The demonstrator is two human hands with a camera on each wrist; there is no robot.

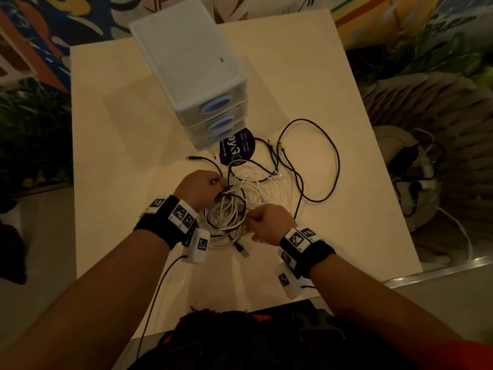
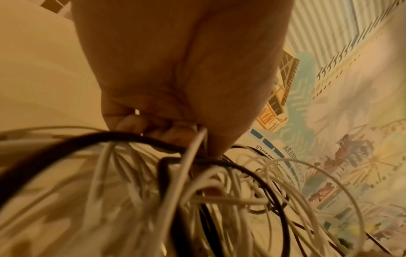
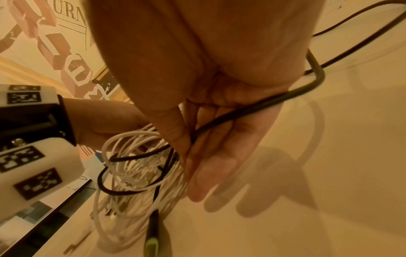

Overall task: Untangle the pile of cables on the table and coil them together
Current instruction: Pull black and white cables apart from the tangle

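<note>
A tangled coil of white and black cables hangs low over the cream table, between my two hands. My left hand grips the coil's top edge; in the left wrist view its curled fingers close round white and black strands. My right hand is at the coil's right side. In the right wrist view its thumb pinches a black cable against the fingers. That black cable trails off in a wide loop on the table. The white coil hangs beside it.
A white three-drawer unit stands at the table's far middle, a round purple sticker before it. Yellow-tipped plugs lie near the sticker. A USB plug dangles under the coil. Beyond the right edge, power gear sits on the floor.
</note>
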